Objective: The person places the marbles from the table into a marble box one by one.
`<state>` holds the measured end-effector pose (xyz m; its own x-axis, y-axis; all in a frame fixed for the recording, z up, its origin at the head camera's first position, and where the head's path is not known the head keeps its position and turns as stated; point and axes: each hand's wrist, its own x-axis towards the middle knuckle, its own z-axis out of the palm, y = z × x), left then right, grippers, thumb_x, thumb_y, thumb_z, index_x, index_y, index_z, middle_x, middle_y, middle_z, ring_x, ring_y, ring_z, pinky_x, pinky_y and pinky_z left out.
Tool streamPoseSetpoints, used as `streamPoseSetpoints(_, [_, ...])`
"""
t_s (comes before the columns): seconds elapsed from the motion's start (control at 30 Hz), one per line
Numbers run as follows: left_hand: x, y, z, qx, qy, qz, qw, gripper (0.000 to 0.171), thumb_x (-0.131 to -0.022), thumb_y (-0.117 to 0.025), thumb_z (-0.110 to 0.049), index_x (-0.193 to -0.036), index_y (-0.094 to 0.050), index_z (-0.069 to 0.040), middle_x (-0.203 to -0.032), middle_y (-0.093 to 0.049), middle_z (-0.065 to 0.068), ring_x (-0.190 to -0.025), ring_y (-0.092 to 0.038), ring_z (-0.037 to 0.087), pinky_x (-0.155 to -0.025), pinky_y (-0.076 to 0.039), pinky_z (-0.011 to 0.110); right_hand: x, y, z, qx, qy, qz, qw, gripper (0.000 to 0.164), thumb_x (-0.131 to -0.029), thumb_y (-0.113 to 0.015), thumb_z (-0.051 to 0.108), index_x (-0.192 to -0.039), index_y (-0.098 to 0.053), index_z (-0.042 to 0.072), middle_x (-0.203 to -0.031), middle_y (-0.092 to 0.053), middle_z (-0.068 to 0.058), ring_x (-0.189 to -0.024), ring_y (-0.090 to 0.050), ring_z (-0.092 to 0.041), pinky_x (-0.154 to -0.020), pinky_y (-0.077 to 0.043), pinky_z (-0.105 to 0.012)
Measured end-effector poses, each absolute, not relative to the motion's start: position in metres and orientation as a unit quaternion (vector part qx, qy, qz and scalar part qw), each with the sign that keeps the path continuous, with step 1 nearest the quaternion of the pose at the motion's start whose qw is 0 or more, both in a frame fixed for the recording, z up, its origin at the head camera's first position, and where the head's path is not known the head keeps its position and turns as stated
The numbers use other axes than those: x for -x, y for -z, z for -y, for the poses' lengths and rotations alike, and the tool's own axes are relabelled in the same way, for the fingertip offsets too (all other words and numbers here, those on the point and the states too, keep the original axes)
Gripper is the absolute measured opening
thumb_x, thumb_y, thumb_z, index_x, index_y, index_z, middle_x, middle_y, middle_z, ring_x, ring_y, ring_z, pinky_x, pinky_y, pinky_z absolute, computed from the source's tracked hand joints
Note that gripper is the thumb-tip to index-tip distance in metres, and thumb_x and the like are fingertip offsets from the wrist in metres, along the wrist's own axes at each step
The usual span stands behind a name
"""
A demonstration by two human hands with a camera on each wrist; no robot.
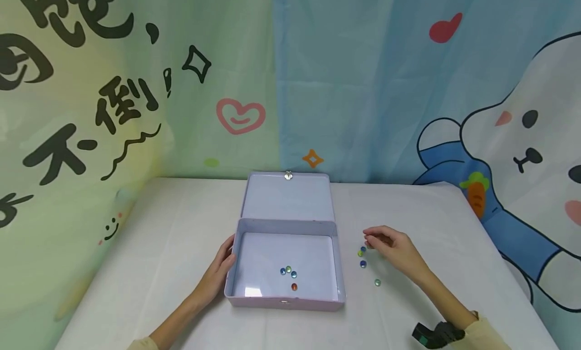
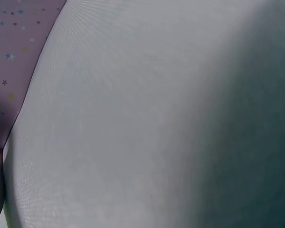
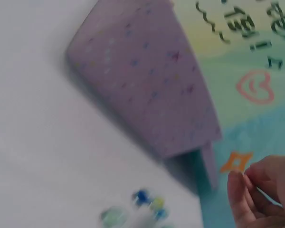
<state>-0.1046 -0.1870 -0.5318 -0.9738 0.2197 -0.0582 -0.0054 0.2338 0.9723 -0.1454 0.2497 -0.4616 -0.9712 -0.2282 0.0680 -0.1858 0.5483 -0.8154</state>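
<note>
A lidded box, pale inside, stands with its lid raised at the back. Several glass marbles lie on its floor, one of them an orange marble. Against the box's left side rests my left hand, its fingers extended along the wall. To the right of the box, my right hand hovers over loose marbles. Its thumb and fingertips come close together; whether a marble is between them is hidden. A green marble lies nearer the front.
A white cloth covers the table. Behind it hangs a printed curtain with lettering and a cartoon bear. The box's outside is lilac with small stars. A black wrist device is near the right sleeve.
</note>
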Motion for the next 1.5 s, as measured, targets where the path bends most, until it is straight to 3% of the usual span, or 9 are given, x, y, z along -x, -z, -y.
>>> streamPoseSetpoints(0.17, [0.105, 0.531, 0.189, -0.065, -0.617, -0.779, 0.090, 0.052, -0.104, -0.033, -0.029, -0.154, -0.019, -0.027, -0.161, -0.022, 0.012, -0.144, -0.027, 0.042, -0.105, -0.034, 0.064, 0.137, 0.484, -0.274, 0.104, 0.372, -0.919, -0.082, 0.018, -0.088, -0.068, 0.006, -0.105, -0.069, 0.001, -0.098, -0.064, -0.009, -0.083, -0.054, 0.007, -0.073, -0.049, -0.009])
streamPoseSetpoints(0.27, [0.106, 0.530, 0.190, -0.065, -0.617, -0.779, 0.087, 0.052, -0.104, -0.033, -0.029, -0.154, -0.019, -0.027, -0.161, -0.022, 0.012, -0.144, -0.028, 0.042, -0.105, -0.033, 0.064, 0.135, 0.497, -0.281, 0.098, 0.351, -0.925, -0.103, 0.019, -0.082, -0.072, 0.001, -0.100, -0.069, -0.001, -0.093, -0.062, -0.009, -0.080, -0.051, 0.006, -0.070, -0.050, -0.010])
streamPoseSetpoints(0.53, [0.106, 0.532, 0.190, -0.066, -0.618, -0.778, 0.090, 0.052, -0.104, -0.033, -0.030, -0.154, -0.019, -0.027, -0.161, -0.022, 0.011, -0.144, -0.028, 0.041, -0.106, -0.033, 0.064, 0.130, 0.519, -0.285, 0.098, 0.350, -0.926, -0.102, 0.021, -0.076, -0.076, -0.003, -0.095, -0.069, 0.001, -0.086, -0.062, -0.004, -0.075, -0.050, 0.008, -0.063, -0.050, -0.015])
streamPoseSetpoints(0.87, [0.105, 0.532, 0.189, -0.057, -0.615, -0.781, 0.091, 0.052, -0.104, -0.033, -0.033, -0.154, -0.018, -0.028, -0.162, -0.020, 0.011, -0.146, -0.024, 0.042, -0.110, -0.026, 0.068, 0.127, 0.526, -0.283, 0.082, 0.340, -0.934, -0.072, 0.019, -0.080, -0.073, 0.000, -0.099, -0.069, 0.002, -0.086, -0.063, -0.004, -0.074, -0.050, 0.007, -0.064, -0.050, -0.015])
streamPoseSetpoints(1.17, [0.105, 0.533, 0.189, -0.060, -0.611, -0.784, 0.092, 0.052, -0.104, -0.033, -0.032, -0.154, -0.019, -0.029, -0.162, -0.021, 0.010, -0.146, -0.025, 0.041, -0.109, -0.028, 0.066, 0.133, 0.525, -0.283, 0.074, 0.326, -0.942, -0.032, 0.023, -0.082, -0.072, 0.001, -0.103, -0.063, 0.001, -0.084, -0.062, -0.003, -0.071, -0.051, 0.001, -0.062, -0.049, -0.017])
streamPoseSetpoints(1.5, [0.105, 0.534, 0.187, -0.071, -0.615, -0.780, 0.093, 0.052, -0.104, -0.032, -0.030, -0.154, -0.018, -0.028, -0.162, -0.021, 0.009, -0.145, -0.026, 0.041, -0.108, -0.030, 0.066, 0.140, 0.520, -0.283, 0.037, 0.283, -0.958, -0.013, 0.015, -0.085, -0.070, 0.010, -0.092, -0.059, 0.002, -0.073, -0.058, 0.000, -0.065, -0.047, -0.006, -0.056, -0.042, -0.018])
